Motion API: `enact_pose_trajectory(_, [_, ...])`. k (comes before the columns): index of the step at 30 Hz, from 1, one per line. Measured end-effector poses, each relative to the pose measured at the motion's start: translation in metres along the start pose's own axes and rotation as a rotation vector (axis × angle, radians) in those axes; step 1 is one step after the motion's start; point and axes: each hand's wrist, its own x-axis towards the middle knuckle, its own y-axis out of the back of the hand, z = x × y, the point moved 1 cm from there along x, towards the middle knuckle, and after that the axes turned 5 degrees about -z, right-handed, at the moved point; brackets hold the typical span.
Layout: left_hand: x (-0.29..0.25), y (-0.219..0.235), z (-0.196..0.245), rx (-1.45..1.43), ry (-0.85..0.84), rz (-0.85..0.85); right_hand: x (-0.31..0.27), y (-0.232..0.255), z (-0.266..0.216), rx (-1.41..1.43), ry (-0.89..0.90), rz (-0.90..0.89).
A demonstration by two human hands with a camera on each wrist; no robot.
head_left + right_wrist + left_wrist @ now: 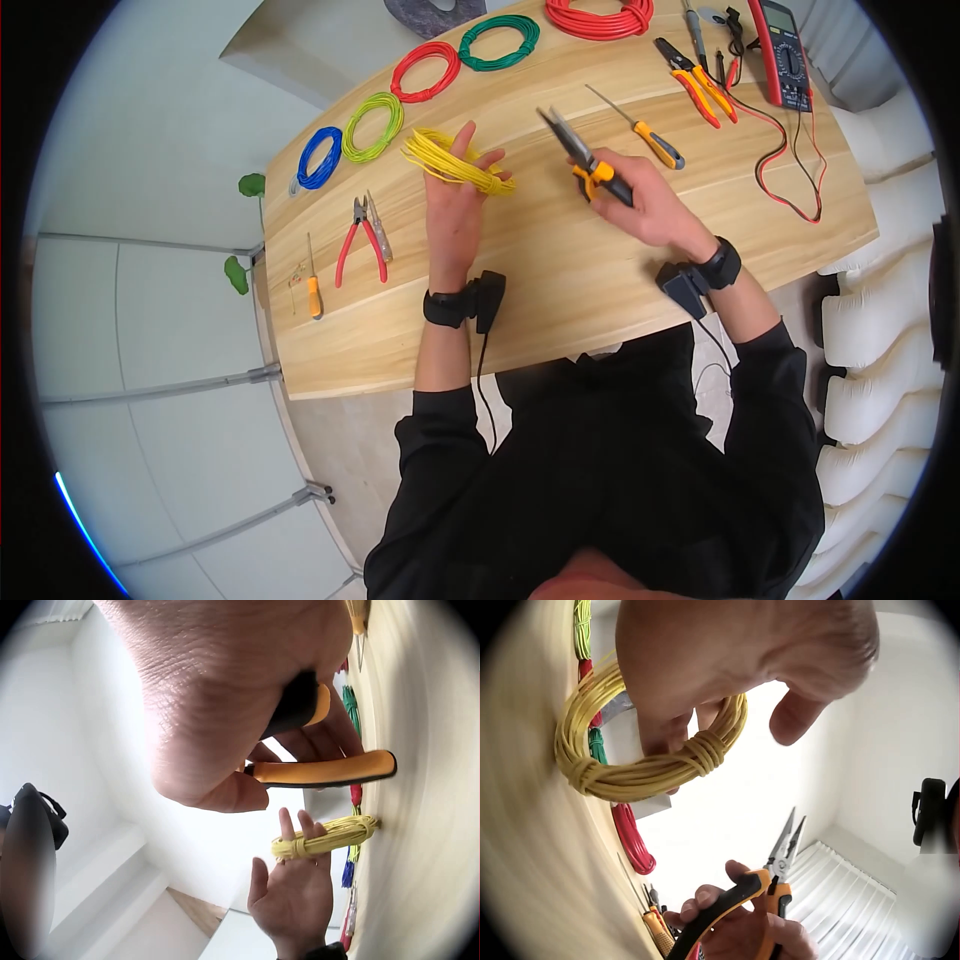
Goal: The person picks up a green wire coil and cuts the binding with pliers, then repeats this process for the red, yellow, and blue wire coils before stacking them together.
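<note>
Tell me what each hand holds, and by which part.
The right hand grips the long-nose pliers by the handles; the left hand carries the yellow wire coil by its loop.

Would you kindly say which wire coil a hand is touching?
The yellow wire coil, carried by the left hand; the other coils lie untouched on the wooden table.
</note>
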Motion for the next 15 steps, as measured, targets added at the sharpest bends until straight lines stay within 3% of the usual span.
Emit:
enact_pose_trajectory(1, [0.0004, -0.0020, 0.0005, 0.120, 0.018, 0.020, 0.0007, -0.0030, -0.0010, 0.001, 0.000, 0.000])
enact_pose_trajectory(3, [0.0006, -0.0010, 0.0017, 0.190, 0.035, 0.021, 0.0019, -0.0081, -0.0033, -0.169, 0.243, 0.084])
enact_pose_trajectory(4, [0.0013, -0.0009, 0.0018, 0.259, 0.050, 0.020, 0.0026, -0.0097, -0.0031, -0.192, 0.261, 0.126])
enact_pose_trajectory(8, [0.0000, -0.0016, -0.0013, 0.319, 0.060, -0.022, -0.0003, -0.0066, -0.0039, -0.231, 0.179, 0.112])
enact_pose_trajectory(10, [-0.0003, 0.0014, -0.0032, 0.430, 0.192, -0.071, -0.0011, -0.0050, -0.0032, -0.247, 0.091, 0.044])
enact_pose_trajectory(15, [-0.0030, 0.0020, -0.0078, 0.513, 0.239, -0.047, -0.0017, -0.0062, -0.0008, -0.296, 0.084, -0.012])
